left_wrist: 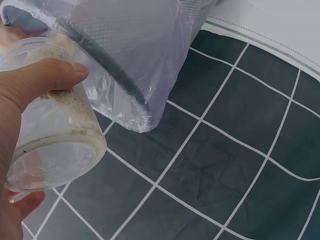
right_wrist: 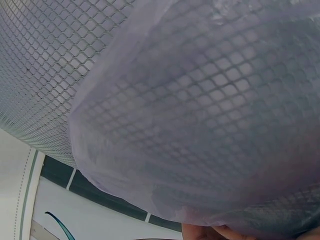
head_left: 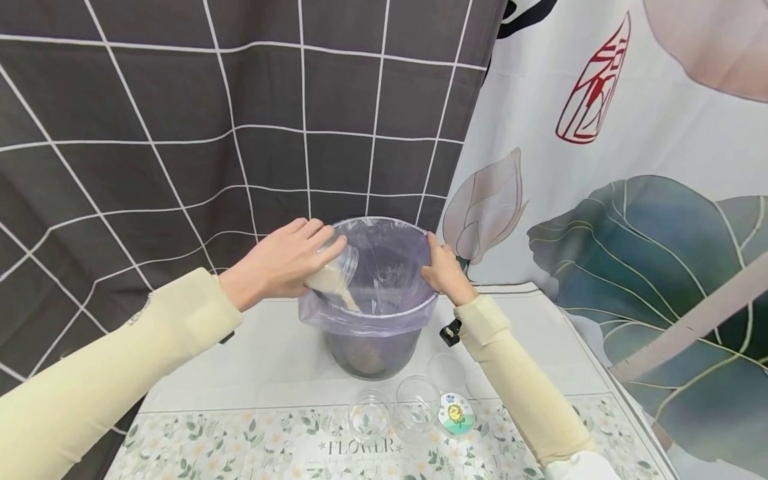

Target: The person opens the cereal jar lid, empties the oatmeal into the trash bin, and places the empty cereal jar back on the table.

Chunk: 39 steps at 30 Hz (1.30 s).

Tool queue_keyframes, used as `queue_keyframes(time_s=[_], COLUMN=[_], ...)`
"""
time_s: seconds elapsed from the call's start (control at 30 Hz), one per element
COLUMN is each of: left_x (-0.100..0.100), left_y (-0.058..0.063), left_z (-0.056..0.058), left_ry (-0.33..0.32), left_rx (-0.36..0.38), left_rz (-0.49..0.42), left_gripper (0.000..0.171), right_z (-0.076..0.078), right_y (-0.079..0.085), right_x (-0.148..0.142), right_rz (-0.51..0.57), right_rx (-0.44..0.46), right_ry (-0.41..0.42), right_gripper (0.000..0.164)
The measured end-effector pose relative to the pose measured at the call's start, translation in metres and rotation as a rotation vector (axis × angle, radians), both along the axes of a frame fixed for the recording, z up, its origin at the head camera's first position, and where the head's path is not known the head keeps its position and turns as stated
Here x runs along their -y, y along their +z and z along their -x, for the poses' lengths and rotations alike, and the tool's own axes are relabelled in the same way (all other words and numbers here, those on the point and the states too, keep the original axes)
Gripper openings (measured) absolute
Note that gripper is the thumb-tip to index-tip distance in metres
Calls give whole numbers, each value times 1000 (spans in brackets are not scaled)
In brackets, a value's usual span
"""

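Observation:
In the head view my left hand [head_left: 285, 261] grips a clear jar [head_left: 337, 275] tipped over the left rim of a mesh bin [head_left: 372, 353]. Pale beige grainy stuff [head_left: 350, 301] streams from its mouth into the bin. The left wrist view has the jar [left_wrist: 62, 127] from its base, its wall smeared with beige residue, my thumb across its side. A thin purple bag [head_left: 366, 325] lines the bin and folds down over the rim. At the right side, my right hand [head_left: 445, 270] holds the rim and bag, thumb uppermost; the bag [right_wrist: 165, 135] hides most of its fingers in the right wrist view.
In front of the bin sit two clear round containers [head_left: 369, 419] [head_left: 417, 405], a clear disc [head_left: 447, 371] and a round piece with a sunflower label [head_left: 457, 415]. A floral cloth [head_left: 240, 443] covers the table's front. Behind hangs a dark gridded curtain [head_left: 270, 87].

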<state>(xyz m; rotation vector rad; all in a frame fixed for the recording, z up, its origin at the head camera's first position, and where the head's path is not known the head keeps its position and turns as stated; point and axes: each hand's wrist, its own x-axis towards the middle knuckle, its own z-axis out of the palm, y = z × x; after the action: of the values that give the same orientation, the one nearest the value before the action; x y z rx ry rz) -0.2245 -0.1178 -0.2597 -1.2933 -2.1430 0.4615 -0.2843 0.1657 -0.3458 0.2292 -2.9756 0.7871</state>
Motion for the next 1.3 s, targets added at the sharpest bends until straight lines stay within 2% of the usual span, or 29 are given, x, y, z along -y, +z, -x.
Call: queue_keyframes(time_s=[0.33,0.57,0.8,1.0,1.3], left_x=[-4,-9,-12,-14,-21], left_y=[6,9,10,11,10], left_z=[1,1,1,2,4], left_ry=[-42,-79,-68,-87,-90], left_rx=[-49,-90,-96,-103,-111], left_rz=[27,57,111,119,157], left_gripper=[61,47,52,53,49], right_z=[0,1,0,1,0], right_y=[3,1,0,-1,0], right_x=[0,1,0,0,-1], right_rz=[-6,-5,-2,-1,-2], right_rx=[-10,-3,-6,-10,-12], right_ry=[10,11,11,14,2], right_gripper=[74,73,74,73,74])
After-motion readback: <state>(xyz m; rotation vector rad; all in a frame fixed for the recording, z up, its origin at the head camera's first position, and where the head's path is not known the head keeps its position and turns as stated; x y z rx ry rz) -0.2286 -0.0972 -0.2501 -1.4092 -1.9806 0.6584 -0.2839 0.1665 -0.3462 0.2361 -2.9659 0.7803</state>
